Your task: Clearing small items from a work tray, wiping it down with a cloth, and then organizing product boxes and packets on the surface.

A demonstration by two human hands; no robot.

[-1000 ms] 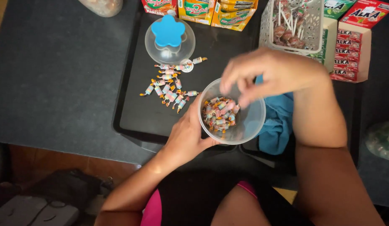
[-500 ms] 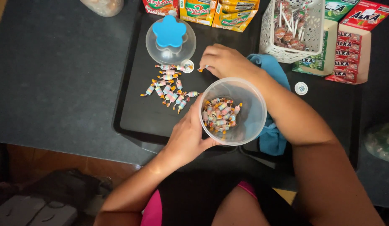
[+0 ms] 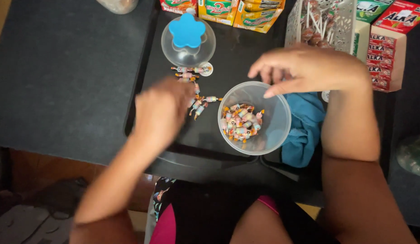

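A clear plastic tub (image 3: pixel 275 101) stands on a black tray (image 3: pixel 237 58), with several small wrapped candies (image 3: pixel 239 124) in its bottom. More wrapped candies (image 3: pixel 192 74) lie loose on the tray to its left. My left hand (image 3: pixel 162 110) is blurred and rests palm down over those loose candies, fingers curled; whether it grips any is hidden. My right hand (image 3: pixel 305 68) hovers over the tub's far rim, fingers apart and pointing down, with nothing visible in them. The tub's clear lid (image 3: pixel 188 43), with a blue flower-shaped knob, lies upturned behind the candies.
A blue cloth (image 3: pixel 305 131) lies right of the tub. A white basket of lollipops (image 3: pixel 325 20), red boxes (image 3: pixel 388 49) and colourful cartons (image 3: pixel 239 11) line the back. A dark grey table (image 3: pixel 60 77) extends left. My lap is below the tray.
My left hand let go of the tub and moved left onto the loose candies. My right hand came back from the candy pile to above the tub.
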